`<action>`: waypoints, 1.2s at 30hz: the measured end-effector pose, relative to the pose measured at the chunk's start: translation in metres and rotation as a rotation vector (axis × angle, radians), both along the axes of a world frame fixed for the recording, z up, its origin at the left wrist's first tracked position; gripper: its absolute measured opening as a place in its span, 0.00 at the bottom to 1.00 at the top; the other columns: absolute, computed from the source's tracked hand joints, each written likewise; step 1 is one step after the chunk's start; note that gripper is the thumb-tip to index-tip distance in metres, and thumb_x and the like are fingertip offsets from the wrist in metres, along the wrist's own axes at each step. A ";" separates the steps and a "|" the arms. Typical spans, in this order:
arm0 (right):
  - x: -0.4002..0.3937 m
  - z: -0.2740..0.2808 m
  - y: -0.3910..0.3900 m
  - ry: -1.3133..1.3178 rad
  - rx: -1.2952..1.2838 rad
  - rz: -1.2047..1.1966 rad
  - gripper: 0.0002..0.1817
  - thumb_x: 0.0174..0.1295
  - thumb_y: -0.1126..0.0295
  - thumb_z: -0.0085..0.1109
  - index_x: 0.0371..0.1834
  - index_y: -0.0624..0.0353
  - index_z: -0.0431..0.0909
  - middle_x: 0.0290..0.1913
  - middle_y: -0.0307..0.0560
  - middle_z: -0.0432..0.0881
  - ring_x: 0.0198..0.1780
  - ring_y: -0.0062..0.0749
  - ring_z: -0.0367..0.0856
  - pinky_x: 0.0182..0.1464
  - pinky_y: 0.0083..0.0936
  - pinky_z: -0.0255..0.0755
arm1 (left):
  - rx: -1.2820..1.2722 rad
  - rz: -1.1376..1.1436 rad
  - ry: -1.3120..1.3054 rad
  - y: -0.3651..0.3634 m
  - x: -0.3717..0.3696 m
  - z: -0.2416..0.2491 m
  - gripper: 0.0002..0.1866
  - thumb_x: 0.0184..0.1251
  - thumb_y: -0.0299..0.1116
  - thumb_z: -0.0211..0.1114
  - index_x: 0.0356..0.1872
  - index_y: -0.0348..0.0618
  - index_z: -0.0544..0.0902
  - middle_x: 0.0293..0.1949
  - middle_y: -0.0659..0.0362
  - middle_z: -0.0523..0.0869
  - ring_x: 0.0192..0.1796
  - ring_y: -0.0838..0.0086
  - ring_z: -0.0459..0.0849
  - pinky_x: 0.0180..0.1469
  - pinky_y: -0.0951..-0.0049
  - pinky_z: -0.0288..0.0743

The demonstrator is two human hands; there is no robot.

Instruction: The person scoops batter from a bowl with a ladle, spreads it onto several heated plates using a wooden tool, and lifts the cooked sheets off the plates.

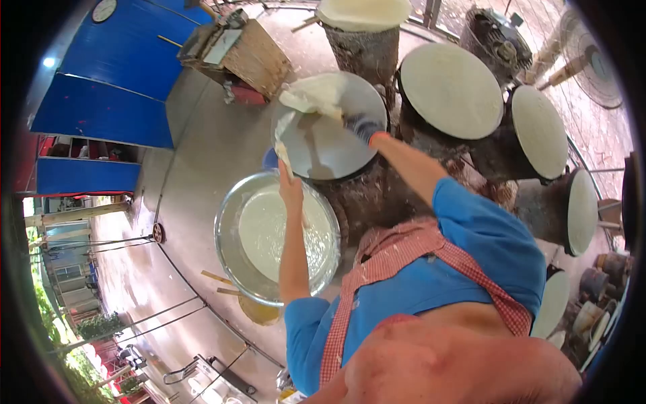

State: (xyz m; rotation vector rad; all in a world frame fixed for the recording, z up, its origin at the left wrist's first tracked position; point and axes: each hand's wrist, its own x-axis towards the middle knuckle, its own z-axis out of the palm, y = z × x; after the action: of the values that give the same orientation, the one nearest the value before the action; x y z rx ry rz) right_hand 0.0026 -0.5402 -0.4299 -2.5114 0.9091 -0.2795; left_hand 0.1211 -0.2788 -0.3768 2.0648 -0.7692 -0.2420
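Note:
A round grey griddle plate (343, 145) lies in front of me. Across its far edge stretches a soft, pale dough-like sheet (313, 94), crumpled and hanging down on the left. My right hand (361, 126), in a dark striped glove, is closed at the sheet's right end over the plate; its fingertips are partly hidden. Closed on the sheet's lower left end, my left hand (289, 185) is at the plate's left side, above the rim of a large metal basin (225, 252). White batter (269, 232) fills much of that basin.
Several drum stoves stand to the right, including ones topped by a wide pale round (451, 91) and another pale round (540, 131). A wooden box (256, 57) stands beyond the plate. A yellow container (259, 311) sits beside the basin; blue panels (101, 111) are at left.

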 end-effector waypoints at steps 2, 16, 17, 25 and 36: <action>-0.025 0.011 -0.034 0.040 0.130 0.073 0.18 0.58 0.61 0.46 0.50 0.53 0.71 0.46 0.48 0.77 0.45 0.35 0.76 0.47 0.28 0.69 | 0.102 0.073 0.159 0.048 -0.037 -0.007 0.36 0.47 0.21 0.48 0.63 0.48 0.54 0.59 0.49 0.65 0.55 0.58 0.71 0.50 0.71 0.66; -0.062 0.037 0.000 -0.297 1.023 -0.405 0.18 0.46 0.59 0.62 0.40 0.53 0.79 0.33 0.40 0.81 0.26 0.23 0.73 0.33 0.20 0.69 | 0.088 0.120 0.225 0.110 -0.075 -0.011 0.37 0.47 0.20 0.48 0.64 0.52 0.54 0.40 0.50 0.79 0.20 0.74 0.72 0.23 0.74 0.67; -0.050 0.031 0.025 -0.316 1.031 -0.375 0.18 0.45 0.60 0.63 0.40 0.54 0.79 0.33 0.40 0.80 0.26 0.22 0.73 0.32 0.20 0.69 | 0.102 0.145 0.305 0.109 -0.078 -0.005 0.37 0.47 0.20 0.48 0.64 0.53 0.55 0.40 0.50 0.79 0.20 0.73 0.72 0.23 0.74 0.67; -0.064 0.051 -0.080 -0.180 1.249 -0.376 0.16 0.48 0.62 0.61 0.39 0.57 0.78 0.36 0.39 0.79 0.34 0.24 0.74 0.34 0.23 0.69 | 0.026 0.184 0.018 0.097 -0.081 -0.037 0.37 0.45 0.21 0.49 0.64 0.52 0.54 0.42 0.49 0.77 0.17 0.75 0.72 0.19 0.75 0.66; -0.016 0.024 -0.141 -0.050 0.854 0.422 0.15 0.47 0.74 0.55 0.41 0.60 0.75 0.43 0.49 0.75 0.47 0.28 0.72 0.49 0.21 0.66 | -0.086 0.636 0.748 0.095 -0.168 0.020 0.38 0.54 0.19 0.48 0.65 0.56 0.44 0.16 0.61 0.66 0.10 0.81 0.61 0.09 0.79 0.55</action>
State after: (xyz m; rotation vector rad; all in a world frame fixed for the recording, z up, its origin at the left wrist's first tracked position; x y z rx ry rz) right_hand -0.0129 -0.6809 -0.4057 -1.8072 0.3332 0.1605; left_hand -0.0467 -0.1837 -0.3571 1.8216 0.3222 -0.5552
